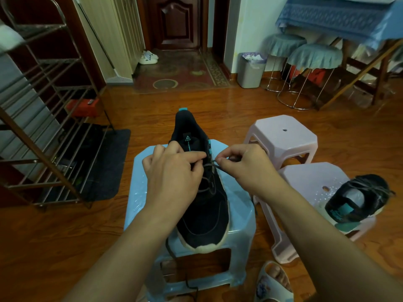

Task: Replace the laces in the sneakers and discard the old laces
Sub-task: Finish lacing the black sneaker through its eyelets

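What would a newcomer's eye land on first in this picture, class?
Two hands meet over a black sneaker on a blue stool at centre: the left hand holds its upper, and the right hand pinches a grey lace. A second sneaker lies on a pink stool at right.

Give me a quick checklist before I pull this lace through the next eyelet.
1. Sneaker steady on the blue stool: ok.
2. Right hand pinching the lace: ok.
3. Left hand holding the sneaker's upper: ok.
4. Lace free of knots: cannot tell, part hangs below the stool.
5. Second sneaker within reach on the pink stool: ok.
6. Bin ready for old laces: ok, across the room.
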### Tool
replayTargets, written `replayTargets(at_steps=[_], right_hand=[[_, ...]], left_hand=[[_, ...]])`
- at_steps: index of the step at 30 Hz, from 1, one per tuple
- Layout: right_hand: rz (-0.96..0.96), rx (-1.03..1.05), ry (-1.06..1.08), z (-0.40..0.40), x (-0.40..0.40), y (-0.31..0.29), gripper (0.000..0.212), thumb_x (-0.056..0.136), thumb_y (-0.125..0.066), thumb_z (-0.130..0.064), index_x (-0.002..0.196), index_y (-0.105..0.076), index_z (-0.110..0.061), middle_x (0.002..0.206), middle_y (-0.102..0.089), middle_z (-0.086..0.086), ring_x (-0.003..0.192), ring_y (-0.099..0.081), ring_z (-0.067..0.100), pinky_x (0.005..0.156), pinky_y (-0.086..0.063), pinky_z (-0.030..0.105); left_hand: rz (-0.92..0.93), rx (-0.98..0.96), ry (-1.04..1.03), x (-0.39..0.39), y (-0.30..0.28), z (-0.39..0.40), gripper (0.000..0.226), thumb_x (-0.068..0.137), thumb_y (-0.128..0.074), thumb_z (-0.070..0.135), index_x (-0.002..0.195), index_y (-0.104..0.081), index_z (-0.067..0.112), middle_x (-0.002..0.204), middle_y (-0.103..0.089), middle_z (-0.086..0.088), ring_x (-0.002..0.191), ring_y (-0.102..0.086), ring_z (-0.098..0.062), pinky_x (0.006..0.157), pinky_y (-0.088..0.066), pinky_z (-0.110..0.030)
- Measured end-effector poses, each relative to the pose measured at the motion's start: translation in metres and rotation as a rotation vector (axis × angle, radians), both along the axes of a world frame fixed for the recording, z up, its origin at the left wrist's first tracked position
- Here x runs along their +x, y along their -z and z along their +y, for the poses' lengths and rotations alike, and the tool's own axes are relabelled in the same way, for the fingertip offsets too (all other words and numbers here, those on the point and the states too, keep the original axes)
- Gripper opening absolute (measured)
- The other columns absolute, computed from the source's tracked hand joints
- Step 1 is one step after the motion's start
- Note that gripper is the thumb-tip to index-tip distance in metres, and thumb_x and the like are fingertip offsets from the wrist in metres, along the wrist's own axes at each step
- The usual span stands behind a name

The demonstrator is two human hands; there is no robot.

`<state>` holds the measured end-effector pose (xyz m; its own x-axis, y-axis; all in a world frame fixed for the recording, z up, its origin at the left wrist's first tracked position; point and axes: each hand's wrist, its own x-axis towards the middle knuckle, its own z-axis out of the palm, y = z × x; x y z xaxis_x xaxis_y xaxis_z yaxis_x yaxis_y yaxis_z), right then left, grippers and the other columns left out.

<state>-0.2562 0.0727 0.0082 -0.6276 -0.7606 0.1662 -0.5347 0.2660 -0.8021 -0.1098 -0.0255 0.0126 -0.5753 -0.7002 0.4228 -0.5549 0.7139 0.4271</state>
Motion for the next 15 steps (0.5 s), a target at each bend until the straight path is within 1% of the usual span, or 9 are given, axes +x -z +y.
replayTargets(at_steps=[1,3,5,6,7,9,11,13,15], right_hand=[[-0.051,-0.017,0.007,0.0,0.002,0.0,0.008,0.09,-0.073,-0.019,0.083,-0.077,-0.019,0.048,-0.058,-0.018,0.042,-0.049,0.0,0.046,-0.033,0.012],[-0.093,-0.031,0.028,-0.002,0.008,0.002,0.009,0.09,-0.073,-0.019,0.081,-0.076,-0.017,0.05,-0.06,-0.015,0.045,-0.051,-0.002,0.047,-0.036,0.012],[-0.098,-0.02,0.044,-0.006,0.017,0.003,0.011,0.09,-0.072,-0.021,0.08,-0.075,-0.018,0.057,-0.064,-0.011,0.055,-0.058,-0.001,0.056,-0.046,0.016],[-0.121,-0.017,0.048,-0.007,0.019,0.004,0.011,0.09,-0.072,-0.022,0.08,-0.075,-0.019,0.061,-0.066,-0.009,0.06,-0.06,0.0,0.06,-0.051,0.02],[-0.171,-0.025,0.041,-0.008,0.02,0.003,0.011,0.091,-0.072,-0.021,0.08,-0.075,-0.02,0.063,-0.067,-0.009,0.062,-0.061,0.0,0.062,-0.053,0.021],[-0.317,-0.05,-0.004,-0.006,0.016,0.001,0.012,0.093,-0.071,-0.019,0.082,-0.075,-0.02,0.062,-0.066,-0.012,0.06,-0.061,-0.003,0.058,-0.049,0.013],[-0.428,-0.049,-0.044,-0.003,0.014,-0.002,0.012,0.095,-0.07,-0.018,0.084,-0.074,-0.018,0.056,-0.061,-0.016,0.05,-0.055,-0.006,0.049,-0.041,0.008],[-0.395,-0.025,-0.043,-0.003,0.014,-0.001,0.01,0.095,-0.07,-0.02,0.085,-0.074,-0.017,0.055,-0.058,-0.016,0.047,-0.051,-0.006,0.047,-0.038,0.008],[-0.271,0.001,-0.023,-0.005,0.015,0.001,0.009,0.093,-0.072,-0.022,0.087,-0.072,-0.016,0.061,-0.057,-0.012,0.049,-0.049,-0.004,0.049,-0.037,0.011]], left_hand=[[-0.007,0.012,-0.002,0.0,-0.001,0.0,0.021,0.097,-0.063,0.04,0.113,-0.073,0.05,0.082,-0.038,0.015,0.093,-0.032,-0.012,0.085,-0.02,-0.033],[-0.015,0.021,-0.003,0.0,-0.001,-0.001,0.021,0.096,-0.064,0.042,0.113,-0.073,0.051,0.082,-0.037,0.015,0.093,-0.032,-0.012,0.085,-0.018,-0.032],[-0.016,0.029,-0.008,-0.001,-0.001,-0.001,0.021,0.096,-0.064,0.043,0.113,-0.073,0.051,0.082,-0.037,0.015,0.094,-0.031,-0.011,0.085,-0.016,-0.031],[-0.015,0.036,-0.012,-0.001,-0.002,-0.002,0.02,0.096,-0.065,0.043,0.113,-0.073,0.051,0.083,-0.037,0.015,0.094,-0.031,-0.011,0.085,-0.016,-0.031],[-0.018,0.048,-0.015,0.0,-0.003,-0.003,0.02,0.096,-0.065,0.044,0.112,-0.073,0.051,0.083,-0.038,0.015,0.095,-0.031,-0.011,0.084,-0.015,-0.03],[-0.032,0.063,-0.018,0.0,-0.003,-0.004,0.018,0.096,-0.064,0.046,0.111,-0.073,0.052,0.082,-0.038,0.016,0.095,-0.031,-0.01,0.084,-0.015,-0.03],[-0.036,0.055,-0.014,-0.001,-0.003,-0.003,0.015,0.096,-0.064,0.047,0.106,-0.074,0.05,0.081,-0.037,0.016,0.095,-0.031,-0.011,0.083,-0.015,-0.031],[-0.022,0.048,-0.016,-0.004,-0.004,-0.001,0.012,0.096,-0.065,0.046,0.101,-0.075,0.048,0.08,-0.037,0.015,0.094,-0.03,-0.011,0.082,-0.015,-0.031],[-0.014,0.063,-0.029,-0.007,-0.004,0.001,0.01,0.096,-0.065,0.044,0.099,-0.075,0.045,0.082,-0.04,0.014,0.095,-0.03,-0.012,0.083,-0.016,-0.031]])
